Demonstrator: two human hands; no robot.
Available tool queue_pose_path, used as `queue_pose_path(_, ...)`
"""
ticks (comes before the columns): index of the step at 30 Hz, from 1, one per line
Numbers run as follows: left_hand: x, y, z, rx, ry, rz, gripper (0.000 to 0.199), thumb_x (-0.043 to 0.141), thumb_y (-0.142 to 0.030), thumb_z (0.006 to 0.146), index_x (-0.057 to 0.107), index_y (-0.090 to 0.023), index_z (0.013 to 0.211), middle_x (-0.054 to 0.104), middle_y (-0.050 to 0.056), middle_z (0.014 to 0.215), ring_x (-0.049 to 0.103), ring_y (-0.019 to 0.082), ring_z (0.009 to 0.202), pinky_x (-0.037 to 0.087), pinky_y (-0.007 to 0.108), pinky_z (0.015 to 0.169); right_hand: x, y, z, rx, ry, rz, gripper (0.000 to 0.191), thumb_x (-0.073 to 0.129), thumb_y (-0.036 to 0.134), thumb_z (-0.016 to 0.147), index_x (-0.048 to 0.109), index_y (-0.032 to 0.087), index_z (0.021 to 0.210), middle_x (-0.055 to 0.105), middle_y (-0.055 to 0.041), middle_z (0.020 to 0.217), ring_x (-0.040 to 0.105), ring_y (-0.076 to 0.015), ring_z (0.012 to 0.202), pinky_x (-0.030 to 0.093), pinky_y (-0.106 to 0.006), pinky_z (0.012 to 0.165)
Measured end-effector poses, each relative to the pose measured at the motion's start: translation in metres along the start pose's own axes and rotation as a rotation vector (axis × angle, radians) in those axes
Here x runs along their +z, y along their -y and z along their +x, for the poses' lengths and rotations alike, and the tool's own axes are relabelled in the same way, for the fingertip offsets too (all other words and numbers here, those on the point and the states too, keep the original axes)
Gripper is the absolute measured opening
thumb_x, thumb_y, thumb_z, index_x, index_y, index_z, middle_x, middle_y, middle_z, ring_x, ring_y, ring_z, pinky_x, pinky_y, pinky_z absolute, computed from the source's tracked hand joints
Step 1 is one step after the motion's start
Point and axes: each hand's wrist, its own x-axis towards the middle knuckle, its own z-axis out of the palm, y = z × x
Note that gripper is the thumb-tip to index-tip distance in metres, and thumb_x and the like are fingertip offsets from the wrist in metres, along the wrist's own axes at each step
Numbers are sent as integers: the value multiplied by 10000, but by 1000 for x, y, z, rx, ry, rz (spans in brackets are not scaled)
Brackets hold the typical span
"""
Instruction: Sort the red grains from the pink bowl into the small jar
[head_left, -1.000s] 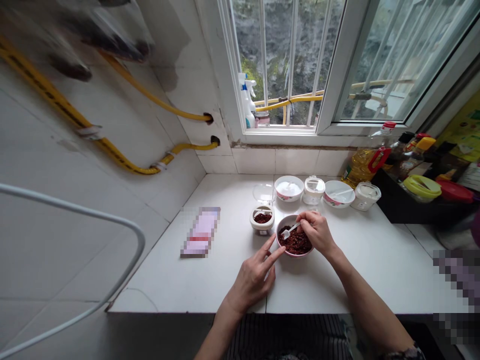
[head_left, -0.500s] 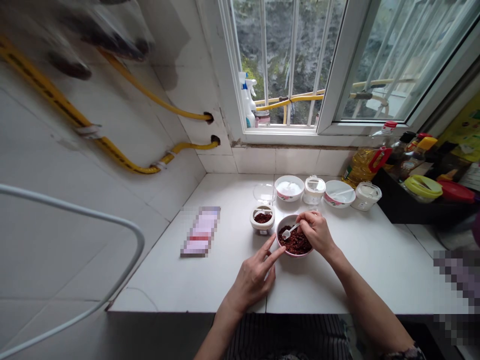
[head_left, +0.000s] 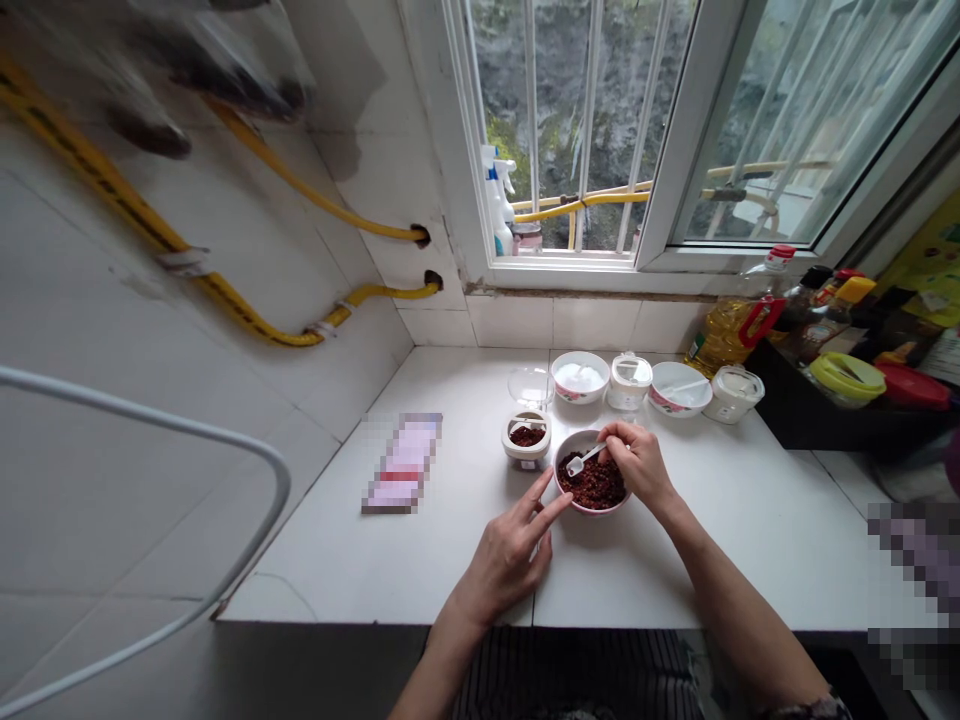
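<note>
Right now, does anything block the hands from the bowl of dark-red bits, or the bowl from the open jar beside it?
Nothing visible does. The right hand holds a white spoon in the bowl; the left hand is at its rim, beside the gap to the open jar.

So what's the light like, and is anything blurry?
Head view: daylight seems to enter by the window, leaving the counter bright, with dark shade beneath; same view: the spoon and bowl look fairly clear, the hanging plastic smeared, the flat item pixelated.
</note>
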Motion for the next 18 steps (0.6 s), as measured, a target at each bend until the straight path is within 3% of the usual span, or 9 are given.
queue_pose_path(5,0,0,0,-5,0,-17,730,448,-31,863,317,-270,1540,355,143,1588,690,209,1088,600,315,874,-1,0,3,179,28,215,147,505,277,729,633,208,706,661,10,519,626,-178,521,503,-297,599)
queue_pose_path(9,0,0,0,-6,-8,-20,711,448,-33,870,340,-264,1533,350,146,1590,690,209,1079,602,315,867,3,9,5,168,-7,298,149,535,314,791,632,201,790,686,-7,584,675,-200,601,541,-330,672)
queue_pose_path(12,1,1,0,-9,-4,-23,713,448,-34,871,339,-269,1536,347,142,1592,686,207,1086,599,314,876,12,20,3,9,-62,229,167,500,318,898,622,206,920,738,-43,754,716,-216,735,548,-348,736)
queue_pose_path(14,2,1,-1,-9,0,-20,715,448,-37,873,334,-271,1538,345,141,1593,685,207,1087,598,316,881,19,25,1,-170,-65,74,149,476,261,936,616,214,960,752,-58,837,712,-224,813,532,-375,811)
queue_pose_path(18,2,3,-2,-15,10,-19,717,447,-39,870,329,-268,1540,340,147,1594,697,195,1040,603,314,866,27,28,-2,-526,-3,-226,202,447,112,924,615,224,934,757,-41,826,676,-211,774,455,-435,947)
